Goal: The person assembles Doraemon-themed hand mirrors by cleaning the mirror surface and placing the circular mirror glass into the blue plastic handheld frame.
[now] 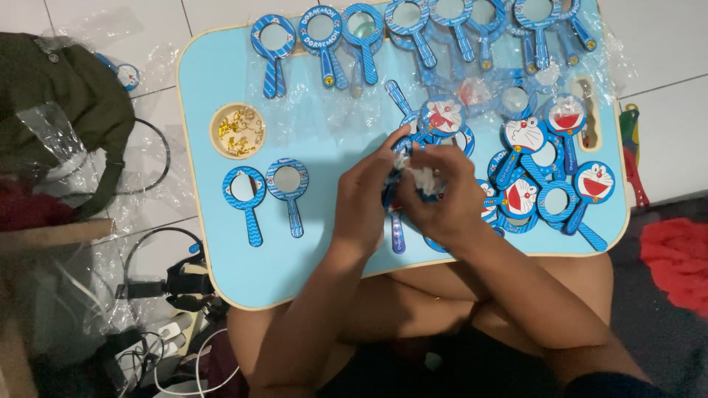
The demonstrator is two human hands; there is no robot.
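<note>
My left hand [363, 197] and my right hand [442, 193] meet over the middle of a light blue lap table [214, 81]. Between them they grip a blue striped toy hand mirror [398, 228] whose handle sticks out below the fingers. The right fingers also pinch a small white crumpled piece [422, 175] against it. Two finished blue mirrors [267, 197] lie side by side to the left of my hands. A pile of blue cartoon-cat-faced mirrors [546, 169] lies just right of my right hand.
A row of blue mirrors [413, 29] on clear plastic lines the table's far edge. A round recess [237, 131] holds small gold pieces. An olive garment [59, 103] and cables [169, 309] lie left on the tiled floor; red cloth [678, 258] lies right.
</note>
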